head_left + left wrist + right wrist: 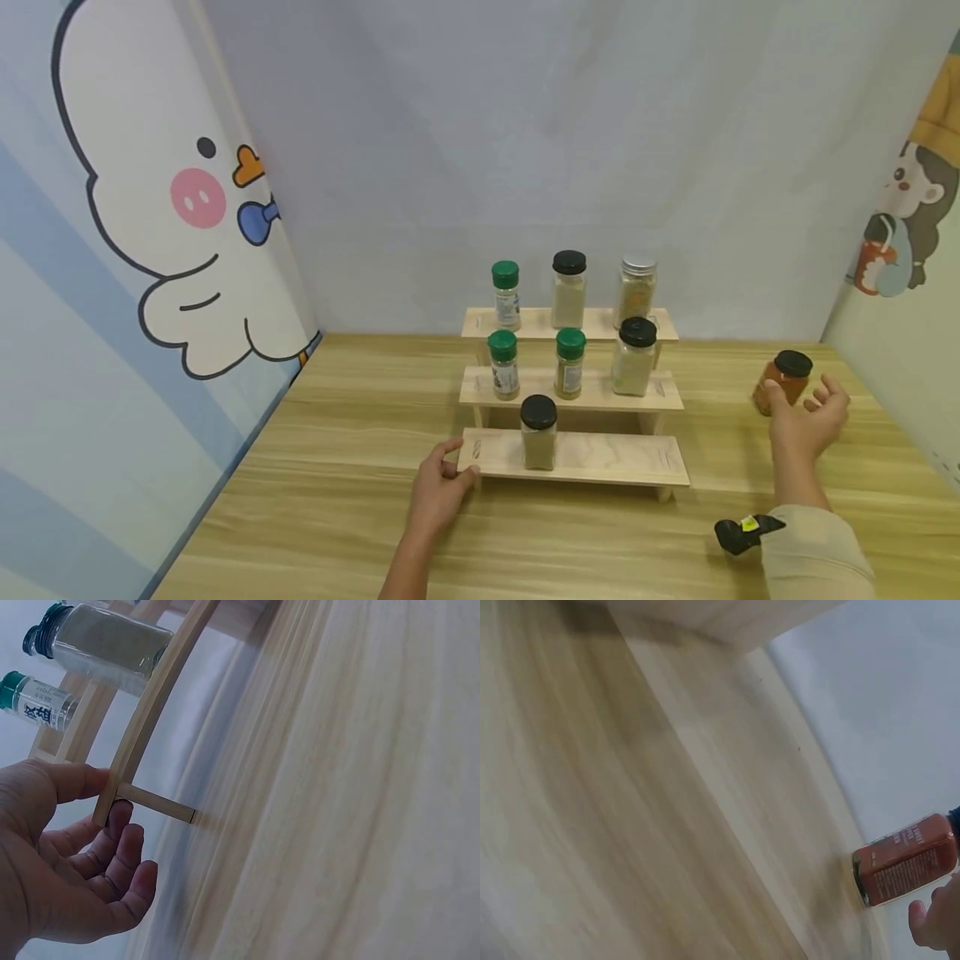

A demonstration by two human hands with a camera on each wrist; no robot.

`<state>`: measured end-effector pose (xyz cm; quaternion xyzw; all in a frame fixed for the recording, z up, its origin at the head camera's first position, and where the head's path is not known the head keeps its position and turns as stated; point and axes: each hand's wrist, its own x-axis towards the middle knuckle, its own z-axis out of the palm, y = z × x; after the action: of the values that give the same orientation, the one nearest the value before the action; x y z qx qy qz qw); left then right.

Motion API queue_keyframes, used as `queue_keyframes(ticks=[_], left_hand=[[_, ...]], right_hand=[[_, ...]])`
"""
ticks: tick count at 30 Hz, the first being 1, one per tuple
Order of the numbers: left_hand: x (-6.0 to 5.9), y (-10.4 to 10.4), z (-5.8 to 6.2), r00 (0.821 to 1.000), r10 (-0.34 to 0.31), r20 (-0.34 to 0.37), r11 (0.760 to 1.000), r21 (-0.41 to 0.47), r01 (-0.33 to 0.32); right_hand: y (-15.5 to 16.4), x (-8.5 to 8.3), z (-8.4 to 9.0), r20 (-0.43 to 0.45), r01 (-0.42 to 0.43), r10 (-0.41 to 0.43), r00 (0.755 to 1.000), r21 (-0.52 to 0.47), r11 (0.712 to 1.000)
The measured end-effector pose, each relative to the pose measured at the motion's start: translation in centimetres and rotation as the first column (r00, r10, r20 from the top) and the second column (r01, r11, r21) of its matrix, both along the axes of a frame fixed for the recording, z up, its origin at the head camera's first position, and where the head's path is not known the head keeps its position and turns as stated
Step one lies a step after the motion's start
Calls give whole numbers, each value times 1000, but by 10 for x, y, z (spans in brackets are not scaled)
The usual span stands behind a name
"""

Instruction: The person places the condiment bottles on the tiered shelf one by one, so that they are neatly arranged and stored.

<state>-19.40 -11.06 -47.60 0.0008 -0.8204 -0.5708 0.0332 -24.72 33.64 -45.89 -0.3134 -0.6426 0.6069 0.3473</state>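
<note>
Wooden table (pixel 345 467) is carrying a stepped rack (pixel 600 458) of jars. Left hand (pixel 438 487) is pinching the rack's lower left corner, thumb on top. Right hand (pixel 806 421), fingers spread, is hovering just beside the red jar (pixel 782 381) standing right of the rack.

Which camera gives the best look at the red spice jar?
The head view: the red spice jar stands whole on the table, just beyond the right hand. The right wrist view shows its label but crops its cap. The left wrist view misses it.
</note>
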Motion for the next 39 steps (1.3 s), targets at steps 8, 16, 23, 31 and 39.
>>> queue_keyframes(ticks=[8, 16, 23, 31, 39], left_hand=[[-2, -2, 1, 1000, -3, 11, 1000, 1, 3], [0, -4, 1, 1000, -6, 2, 1000, 1, 6], [1, -2, 2, 1000, -5, 15, 1000, -8, 5], [3, 0, -1, 1000, 1, 14, 1000, -18, 0], [1, -1, 2, 1000, -3, 21, 1000, 11, 3]], right_hand=[[12, -12, -2, 109, -96, 80, 991, 153, 984], [22, -15, -5, 170, -174, 132, 977, 266, 948], [32, -21, -3, 219, -221, 156, 963, 313, 924], [25, -10, 13, 193, -132, 97, 976, 177, 975], [3, 22, 58, 110, -147, 156, 982, -82, 986]])
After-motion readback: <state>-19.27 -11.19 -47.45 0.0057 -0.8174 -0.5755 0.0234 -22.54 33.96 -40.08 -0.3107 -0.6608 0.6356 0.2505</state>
